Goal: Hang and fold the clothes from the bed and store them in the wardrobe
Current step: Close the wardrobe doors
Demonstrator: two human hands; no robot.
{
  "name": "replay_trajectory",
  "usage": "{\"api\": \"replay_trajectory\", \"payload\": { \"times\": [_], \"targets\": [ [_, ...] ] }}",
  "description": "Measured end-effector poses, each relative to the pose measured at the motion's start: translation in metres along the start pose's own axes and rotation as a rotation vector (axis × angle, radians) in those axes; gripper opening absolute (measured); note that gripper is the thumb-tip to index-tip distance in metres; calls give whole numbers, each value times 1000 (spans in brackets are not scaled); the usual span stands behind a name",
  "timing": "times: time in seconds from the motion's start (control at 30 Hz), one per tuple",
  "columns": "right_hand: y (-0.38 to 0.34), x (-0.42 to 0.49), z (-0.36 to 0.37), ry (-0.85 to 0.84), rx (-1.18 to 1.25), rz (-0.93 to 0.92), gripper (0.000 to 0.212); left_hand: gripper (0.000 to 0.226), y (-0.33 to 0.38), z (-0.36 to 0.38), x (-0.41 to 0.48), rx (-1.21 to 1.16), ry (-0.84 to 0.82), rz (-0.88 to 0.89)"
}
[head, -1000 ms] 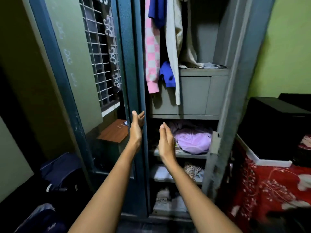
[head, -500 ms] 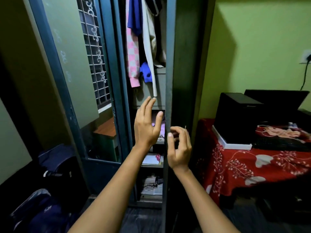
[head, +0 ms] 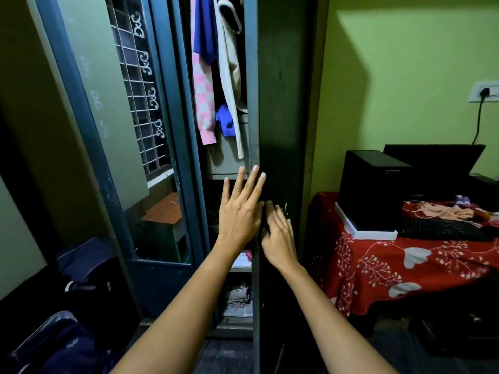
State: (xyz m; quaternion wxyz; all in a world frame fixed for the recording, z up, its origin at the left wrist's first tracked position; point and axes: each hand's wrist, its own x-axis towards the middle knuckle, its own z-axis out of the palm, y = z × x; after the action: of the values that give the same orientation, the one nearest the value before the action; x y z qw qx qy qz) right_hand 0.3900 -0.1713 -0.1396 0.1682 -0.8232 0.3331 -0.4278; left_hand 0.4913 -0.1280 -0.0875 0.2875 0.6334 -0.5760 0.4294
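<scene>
Left hand (head: 240, 209) rests flat against the wardrobe door (head: 280, 103) edge; right hand (head: 278, 238) reaches its front, grip unclear.

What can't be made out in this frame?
Head view only.
- Most of the wardrobe shelves: hidden behind the right door.
- Clothes rail: cut off by the top edge, above the hanging clothes.
- Whether the right hand grips a handle: its fingers cover a dark spot.
</scene>
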Motion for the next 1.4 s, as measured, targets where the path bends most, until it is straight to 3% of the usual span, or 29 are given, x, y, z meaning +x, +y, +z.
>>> {"api": "replay_trajectory", "payload": {
  "times": [0.2,0.33,0.43,0.7,0.93,1.13,1.4],
  "targets": [
    [-8,17,24,-115,-31,-97,72,65,-31,8,-3,57,-5,-136],
    [-10,40,49,-151,-57,-98,66,78,-63,19,0,39,-52,-238],
    [-9,61,74,-118,-47,-38,65,85,-91,36,2,45,-74,-250],
    [9,119,150,-74,-199,-91,63,84,-165,107,4,-25,-165,-254],
    [27,174,217,45,-349,-150,73,82,-225,174,21,-88,-220,-273],
    [32,219,259,180,-388,-115,64,78,-265,225,43,-144,-274,-245],
    [49,236,291,288,-397,-134,59,82,-286,263,49,-186,-208,-204]
  ]
}}
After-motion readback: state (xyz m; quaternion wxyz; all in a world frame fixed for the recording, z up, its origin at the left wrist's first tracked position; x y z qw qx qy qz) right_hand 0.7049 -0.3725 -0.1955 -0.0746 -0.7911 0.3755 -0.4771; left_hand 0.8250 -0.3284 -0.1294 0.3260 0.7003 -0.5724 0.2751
